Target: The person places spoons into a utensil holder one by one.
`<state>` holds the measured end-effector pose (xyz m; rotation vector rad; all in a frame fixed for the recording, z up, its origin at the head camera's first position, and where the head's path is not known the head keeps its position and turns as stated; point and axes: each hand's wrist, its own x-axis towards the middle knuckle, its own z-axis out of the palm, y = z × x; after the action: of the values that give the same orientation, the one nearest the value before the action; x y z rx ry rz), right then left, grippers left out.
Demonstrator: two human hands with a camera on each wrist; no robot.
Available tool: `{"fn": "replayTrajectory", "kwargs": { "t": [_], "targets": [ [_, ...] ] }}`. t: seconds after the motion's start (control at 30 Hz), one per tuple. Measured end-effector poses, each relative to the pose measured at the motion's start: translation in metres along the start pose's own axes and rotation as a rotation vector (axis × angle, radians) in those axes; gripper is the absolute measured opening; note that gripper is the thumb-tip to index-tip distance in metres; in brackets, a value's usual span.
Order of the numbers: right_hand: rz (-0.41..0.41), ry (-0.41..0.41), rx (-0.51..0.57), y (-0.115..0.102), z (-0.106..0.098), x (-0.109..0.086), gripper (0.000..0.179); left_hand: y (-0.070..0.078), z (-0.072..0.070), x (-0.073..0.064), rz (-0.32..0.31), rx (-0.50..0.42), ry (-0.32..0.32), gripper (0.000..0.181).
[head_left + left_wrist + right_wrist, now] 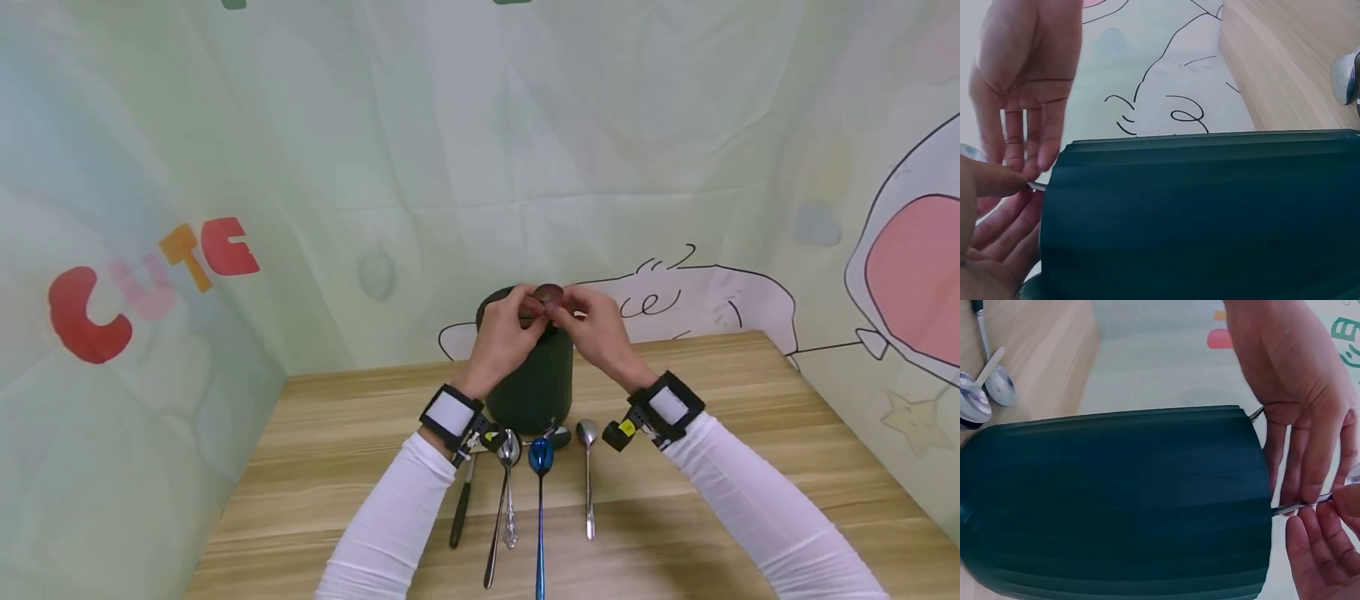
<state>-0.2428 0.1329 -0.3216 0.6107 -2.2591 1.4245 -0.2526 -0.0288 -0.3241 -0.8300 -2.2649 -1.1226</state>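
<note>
In the head view both hands meet over the mouth of a dark green ribbed container (532,387). A spoon stands there, bowl up (549,292), its handle running down into the container. My left hand (504,333) pinches the spoon from the left, and my right hand (600,329) pinches it from the right. In the right wrist view the thin spoon handle (1304,505) passes between the fingers and over the container's rim. A second thin metal handle (1256,414) also sticks out of the mouth. The container's inside is hidden.
On the wooden table (352,442) in front of the container lie a blue spoon (541,456), a silver spoon (587,431), more silver spoons (509,450) crossing each other, and a dark-handled utensil (461,515). A printed cloth (450,167) hangs behind and at the sides.
</note>
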Motion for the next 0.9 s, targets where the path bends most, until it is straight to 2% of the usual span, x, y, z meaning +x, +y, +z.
{"fn": "replayTrajectory", "kwargs": {
  "t": [0.17,0.37,0.67,0.9],
  "targets": [
    [0.021,-0.008,-0.027,0.007,0.002,-0.003,0.007,0.000,-0.001,-0.001,0.004,0.008,-0.011,0.022],
    [0.015,-0.007,-0.066,0.012,0.003,-0.005,0.008,0.000,-0.002,-0.002,0.016,0.060,-0.023,0.016],
    [-0.065,0.002,-0.182,0.021,0.006,-0.007,0.007,0.002,-0.004,-0.003,-0.002,0.223,-0.031,0.011],
    [-0.116,0.002,-0.282,0.024,0.011,-0.010,0.011,0.001,-0.005,-0.006,-0.026,0.361,-0.082,0.009]
  ]
}}
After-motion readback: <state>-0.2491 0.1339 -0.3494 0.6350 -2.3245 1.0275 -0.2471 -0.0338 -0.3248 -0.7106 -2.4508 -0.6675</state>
